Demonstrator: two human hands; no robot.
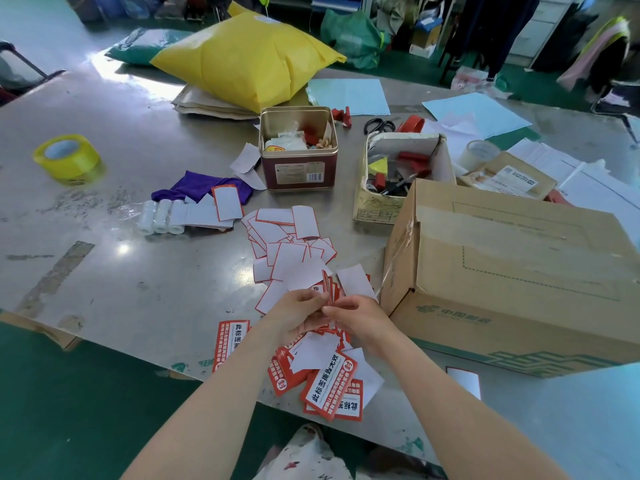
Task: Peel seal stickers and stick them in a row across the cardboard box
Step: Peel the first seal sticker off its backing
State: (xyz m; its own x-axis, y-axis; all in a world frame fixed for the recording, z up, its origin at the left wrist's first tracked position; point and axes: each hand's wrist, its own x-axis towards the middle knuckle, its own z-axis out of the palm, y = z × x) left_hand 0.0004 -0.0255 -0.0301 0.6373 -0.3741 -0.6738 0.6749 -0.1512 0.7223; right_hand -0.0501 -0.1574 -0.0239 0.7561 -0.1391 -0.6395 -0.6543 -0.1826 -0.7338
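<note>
The left hand [300, 312] and the right hand [356, 315] meet just left of the cardboard box [512, 268], fingers curled in a pinch on one seal sticker [327, 287] that stands nearly on edge between them, apparently being parted from its white backing. How far the peel has gone cannot be told.

The sticker looks paper-thin, light and floppy. It will likely curl and cling to itself or to skin once the glue side is bare. A corner seems the best place to take hold, touching as little adhesive as possible and keeping the piece taut until it lands. Judging from the visible faces, the box top carries no red stickers yet, so the row appears hardly begun.

Below the hands, at the near edge of the tabletop [114, 216], lies a loose heap of unpeeled stickers [330, 384], red with white panels. Beyond the hands spreads a scatter of spent backings [289, 244]. Farther left of the box stand a metal tin [298, 148], three small white rolls [160, 217], a purple cloth [201, 187] and a yellow tape roll [67, 159]. Behind the box, touching or just beside it, sits an open carton of tools [398, 174]. Loose clear tape hanging at the box's left corner could snag a sticky piece on its way over.
</note>
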